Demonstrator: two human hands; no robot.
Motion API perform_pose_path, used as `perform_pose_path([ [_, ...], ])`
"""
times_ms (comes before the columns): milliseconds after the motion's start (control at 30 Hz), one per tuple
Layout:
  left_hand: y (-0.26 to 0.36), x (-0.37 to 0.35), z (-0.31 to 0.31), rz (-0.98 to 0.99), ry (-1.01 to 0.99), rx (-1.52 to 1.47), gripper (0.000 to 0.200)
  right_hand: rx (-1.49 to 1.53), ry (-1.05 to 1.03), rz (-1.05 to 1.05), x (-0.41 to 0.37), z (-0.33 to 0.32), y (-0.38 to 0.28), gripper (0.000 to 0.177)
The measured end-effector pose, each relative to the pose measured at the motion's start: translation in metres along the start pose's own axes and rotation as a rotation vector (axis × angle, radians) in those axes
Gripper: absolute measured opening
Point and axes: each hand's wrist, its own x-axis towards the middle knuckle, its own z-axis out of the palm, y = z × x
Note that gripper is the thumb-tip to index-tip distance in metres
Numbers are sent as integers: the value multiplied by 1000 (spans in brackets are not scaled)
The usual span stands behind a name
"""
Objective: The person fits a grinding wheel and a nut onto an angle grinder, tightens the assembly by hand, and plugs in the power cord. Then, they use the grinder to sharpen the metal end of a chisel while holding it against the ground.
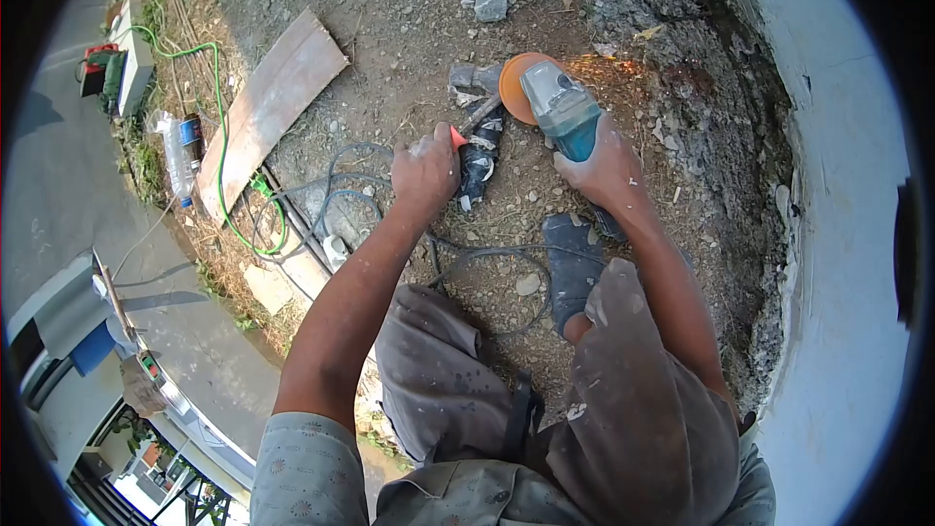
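Note:
My right hand [599, 161] is wrapped round the teal and grey body of an angle grinder [565, 102], with an orange disc [521, 88] at its far left. Orange sparks [609, 66] stream off to the right of the disc. In my closed left hand [426, 172] is a red-handled tool with a metal shaft [480, 115]. Its far end meets the left edge of the disc; the tip's shape is hidden. Beneath the shaft lies a dark, black-wrapped piece [477, 170] with pale patches, whose kind I cannot make out.
Grey cable [477, 253] loops over the dirt near my dark boot [570, 268]. A green cord [222, 136] crosses a long board [278, 102] at left, beside a plastic bottle [175, 156]. Stones [490, 0] lie ahead; a white wall [847, 185] stands right.

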Motion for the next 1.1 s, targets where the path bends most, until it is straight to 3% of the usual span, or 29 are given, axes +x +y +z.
perform_pose_path([
  [1100,-2,1,4,19,31,0,18,-27,18,-13,6,2,7,71],
])
